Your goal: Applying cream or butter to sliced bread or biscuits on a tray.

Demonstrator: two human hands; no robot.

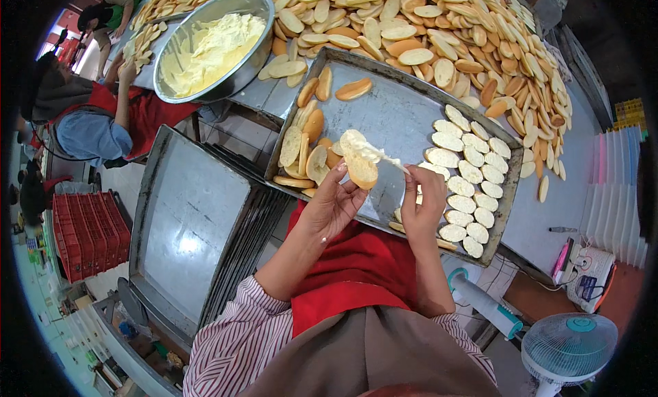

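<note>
My left hand (pixel 336 199) holds an oval slice of bread (pixel 363 173) over a metal baking tray (pixel 396 98), cut face up. Pale cream covers the far part of that slice. Between the fingers of my right hand (pixel 424 196) is a thin, cream-coated spreader (pixel 395 162), its far end touching the cream on the slice. Rows of cream-spread bread slices (pixel 461 186) lie along the tray's right side. Plain bread slices (pixel 303 145) are heaped at its left end, with a lone crust-up slice (pixel 354 89) near the back wall.
A steel bowl of cream (pixel 216 52) stands beyond the tray's left corner. Loose bread slices (pixel 442 37) are piled across the table behind. Stacked baking trays (pixel 190 227) rise at my left. A person in a red apron (pixel 103 114) works farther left. A fan (pixel 569 348) stands at lower right.
</note>
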